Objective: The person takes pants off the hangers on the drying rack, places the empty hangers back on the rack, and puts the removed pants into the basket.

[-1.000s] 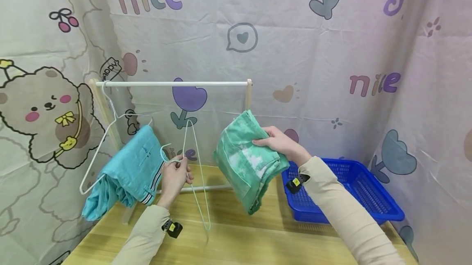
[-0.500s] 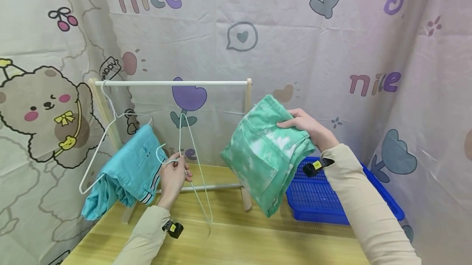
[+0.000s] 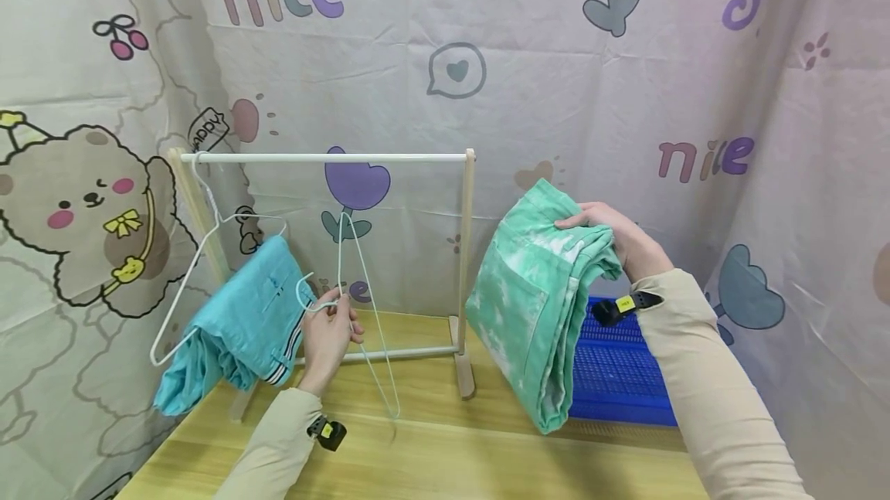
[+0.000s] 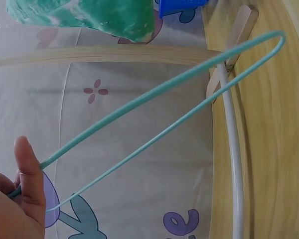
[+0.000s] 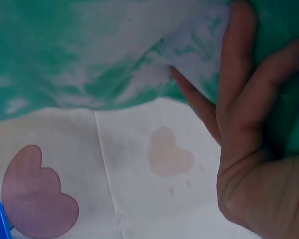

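My left hand (image 3: 330, 334) pinches a thin pale-green clothes hanger (image 4: 139, 102) near its hook, and the hanger's long loop stands in front of the rack. To the right, my right hand (image 3: 621, 233) grips the top of folded green-and-white tie-dye trousers (image 3: 531, 299), which hang in the air with a patch pocket facing me. Their lower end is above the table, in front of the blue basket. In the right wrist view the fingers (image 5: 236, 59) lie against the tie-dye cloth (image 5: 114, 55); part of the grip is hidden in the fabric.
A rack with a white bar (image 3: 327, 158) and wooden posts stands on the wooden table (image 3: 445, 454). On its left end a white hanger (image 3: 179, 291) bears folded turquoise trousers (image 3: 243, 314). Behind the tie-dye trousers is a blue plastic basket (image 3: 619, 376). Printed curtains (image 3: 389, 98) enclose the back and sides.
My right hand has carried the tie-dye trousers to the right and slightly up, away from the hanger, uncovering the rack's right post. The left hand and its hanger have barely moved.
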Motion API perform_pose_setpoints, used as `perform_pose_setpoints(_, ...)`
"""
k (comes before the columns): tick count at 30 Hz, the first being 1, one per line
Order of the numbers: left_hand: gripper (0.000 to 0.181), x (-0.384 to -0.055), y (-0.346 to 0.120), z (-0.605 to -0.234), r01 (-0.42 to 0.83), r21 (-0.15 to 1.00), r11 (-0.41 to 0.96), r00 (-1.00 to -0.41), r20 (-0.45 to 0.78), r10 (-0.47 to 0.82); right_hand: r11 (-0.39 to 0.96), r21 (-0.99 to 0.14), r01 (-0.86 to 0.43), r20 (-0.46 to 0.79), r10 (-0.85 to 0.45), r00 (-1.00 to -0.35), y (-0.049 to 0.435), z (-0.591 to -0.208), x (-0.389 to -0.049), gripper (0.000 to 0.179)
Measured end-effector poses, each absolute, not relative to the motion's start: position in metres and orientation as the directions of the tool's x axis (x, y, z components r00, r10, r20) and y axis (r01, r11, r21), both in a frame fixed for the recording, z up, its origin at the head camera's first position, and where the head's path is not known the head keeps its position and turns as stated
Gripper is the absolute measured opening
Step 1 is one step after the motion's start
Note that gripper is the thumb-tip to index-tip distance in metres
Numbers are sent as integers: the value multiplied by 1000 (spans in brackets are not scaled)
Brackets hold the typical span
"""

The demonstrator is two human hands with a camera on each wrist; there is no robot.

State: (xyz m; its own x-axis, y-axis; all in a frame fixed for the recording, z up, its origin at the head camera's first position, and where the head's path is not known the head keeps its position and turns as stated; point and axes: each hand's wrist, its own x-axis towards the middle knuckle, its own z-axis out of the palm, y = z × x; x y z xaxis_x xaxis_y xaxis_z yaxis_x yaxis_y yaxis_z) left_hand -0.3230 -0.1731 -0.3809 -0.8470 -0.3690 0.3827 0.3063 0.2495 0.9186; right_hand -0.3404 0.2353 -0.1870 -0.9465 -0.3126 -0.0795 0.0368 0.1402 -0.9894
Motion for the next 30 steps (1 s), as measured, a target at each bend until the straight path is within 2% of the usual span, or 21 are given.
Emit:
perform_pose_setpoints(4,27,-326,-170,-379,317,915,250,-850,391,-352,84,-993,78,-98,-263,-960,247,-186,-339,66)
perform_pose_setpoints(7,29,-328,-168,-378,322,914,246,-853,393,-345,66,-996,54,-67,-216,-974,255,-185,-338,66)
perform_pose_setpoints(10,31,-328,-167,-378,314,917,247,-853,387,-350,61,-998,8,-18,-166,-986,261,-186,-339,56)
perform_pose_setpoints(14,28,-326,-169,-379,293,926,238,-851,366,-377,69,-997,-35,28,-106,-994,266,-191,-344,30)
perform_pose_setpoints(16,29,-325,-171,-379,280,930,237,-849,355,-391,86,-995,-53,46,-85,-995,269,-195,-347,25)
perform_pose_setpoints(22,32,-321,-174,-375,240,937,254,-860,326,-392,194,-977,-87,80,-44,-996,284,-201,-352,37)
perform_pose_setpoints(26,31,-321,-172,-373,236,935,263,-863,326,-385,197,-976,-89,86,-22,-996,294,-202,-353,35)
perform_pose_setpoints(30,31,-320,-170,-372,226,936,271,-871,319,-373,191,-979,-73,71,-13,-997,301,-207,-355,43)
